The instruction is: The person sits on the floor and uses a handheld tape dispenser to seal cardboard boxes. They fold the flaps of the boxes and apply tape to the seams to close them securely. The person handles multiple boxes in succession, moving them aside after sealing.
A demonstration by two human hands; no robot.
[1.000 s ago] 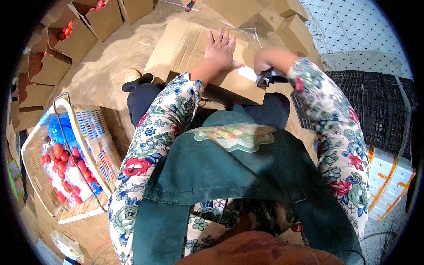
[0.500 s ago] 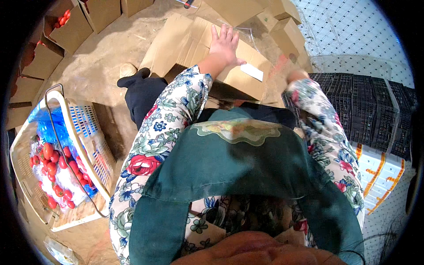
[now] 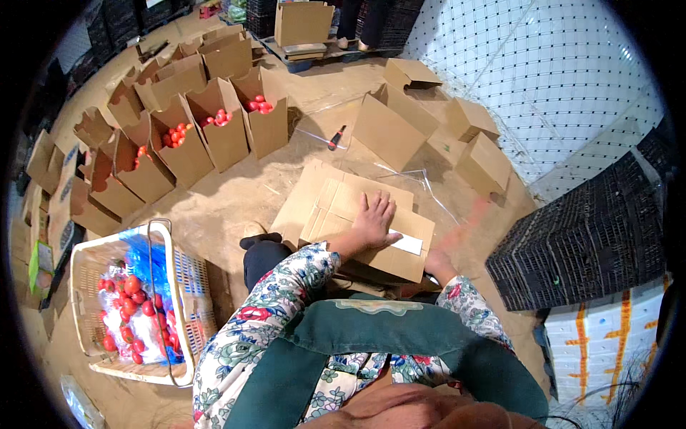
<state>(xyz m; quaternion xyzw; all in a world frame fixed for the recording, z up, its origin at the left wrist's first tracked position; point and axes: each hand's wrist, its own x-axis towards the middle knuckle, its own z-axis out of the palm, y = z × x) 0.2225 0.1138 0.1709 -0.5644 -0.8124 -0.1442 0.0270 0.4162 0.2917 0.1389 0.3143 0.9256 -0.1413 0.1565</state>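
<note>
Since the earlier frame: right hand has swung out past the cardboard box's right edge, blurred, grip indeterminate. Left hand spread flat, pinning the box top on the dirt floor. Basket of tomatoes left; open floor beyond; filled cartons farther off.

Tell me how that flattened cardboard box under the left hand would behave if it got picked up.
The flattened cardboard box lies flat beneath the left hand, so it is probably light for its size. Lifted by one edge, its broad panels would likely sag or hinge at the creases. On the dusty floor it should slide easily, not roll.
</note>
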